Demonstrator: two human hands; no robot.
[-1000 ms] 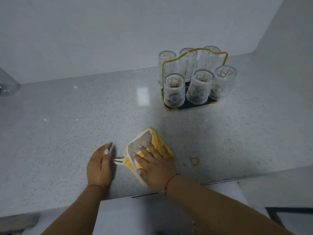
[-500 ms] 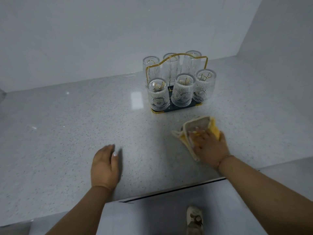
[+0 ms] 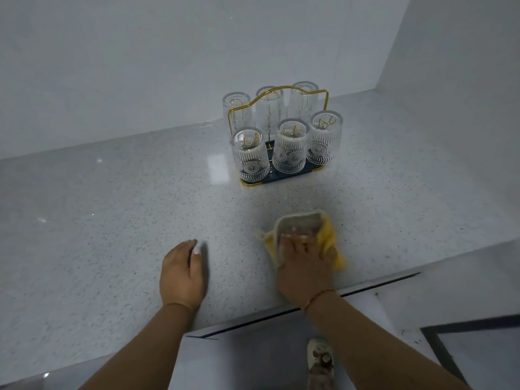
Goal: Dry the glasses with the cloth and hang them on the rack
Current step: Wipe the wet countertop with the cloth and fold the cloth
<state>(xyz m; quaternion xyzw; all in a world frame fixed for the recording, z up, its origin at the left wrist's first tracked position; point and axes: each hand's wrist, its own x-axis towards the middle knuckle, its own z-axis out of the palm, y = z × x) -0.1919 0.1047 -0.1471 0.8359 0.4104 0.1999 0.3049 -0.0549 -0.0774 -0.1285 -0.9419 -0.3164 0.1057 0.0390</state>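
A gold wire rack [image 3: 281, 92] with a dark base stands on the speckled grey countertop [image 3: 112, 206] near the back wall. Several clear ribbed glasses [image 3: 289, 149] hang upside down on it in two rows. A folded yellow and beige cloth [image 3: 301, 226] lies on the counter in front of the rack. My right hand [image 3: 305, 266] presses flat on the cloth with straight fingers. My left hand [image 3: 181, 273] rests on the bare counter, fingers together, holding nothing.
The counter's front edge [image 3: 281, 312] runs just below my wrists, with a white cabinet front under it. A white wall corner closes the right side. A shoe [image 3: 320, 361] shows on the floor below.
My right hand has slid the cloth across the counter, first to the right and now back toward the near edge. My left hand has stayed planted on the counter.
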